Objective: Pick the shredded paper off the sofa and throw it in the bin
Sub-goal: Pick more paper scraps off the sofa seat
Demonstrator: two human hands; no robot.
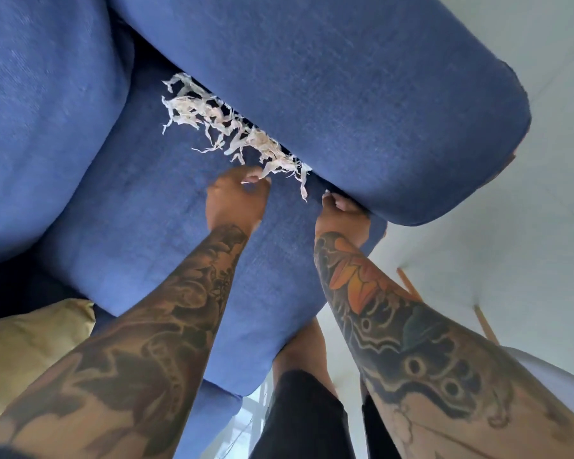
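Blue sofa (362, 77), shredded paper (226, 127) strung diagonally along armrest crease, hands: left (237, 197) pinching strands, right (342, 213) unclear

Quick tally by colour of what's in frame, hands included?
Blue: 1, the sofa
White: 1, the shredded paper strewn along the seat beside the armrest
Tan: 1, a cushion
Hands: 2, left hand pinching strands, right hand at the armrest
Total: 5

The sofa (345, 77) is blue; the shredded paper (226, 127) off-white; a cushion (30, 336) tan; both forearms bear dark tattoos, one with orange.
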